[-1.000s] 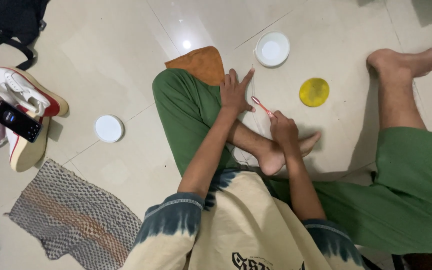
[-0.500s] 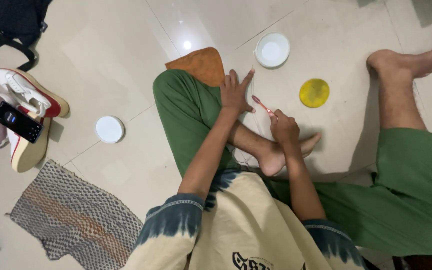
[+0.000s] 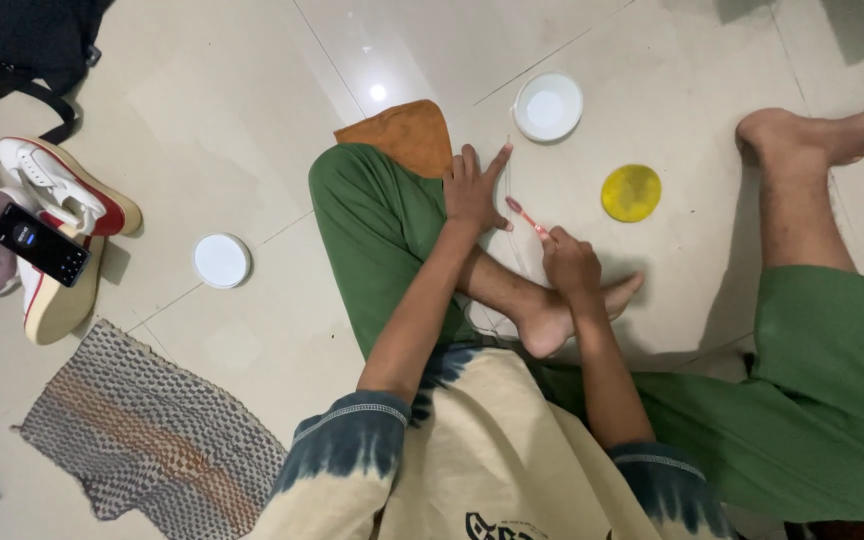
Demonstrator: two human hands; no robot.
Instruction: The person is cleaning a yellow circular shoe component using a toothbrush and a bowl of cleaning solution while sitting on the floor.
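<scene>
Bright, even light fills the room from overhead, and the glossy floor tiles (image 3: 252,120) throw it back: a small white hot spot of glare (image 3: 378,92) sits near the top edge of the floor, with a soft sheen spreading round it. Shadows stay soft and short. A grey patch darkens the floor's top right corner, and a faint shadow lies beside the right hand (image 3: 572,265) and under the bare foot (image 3: 572,310). Focus holds sharp across the middle; the woven mat (image 3: 142,435) shows its weave crisply. Lines bend slightly toward the edges, a wide-lens stretch. No motion blur anywhere.
</scene>
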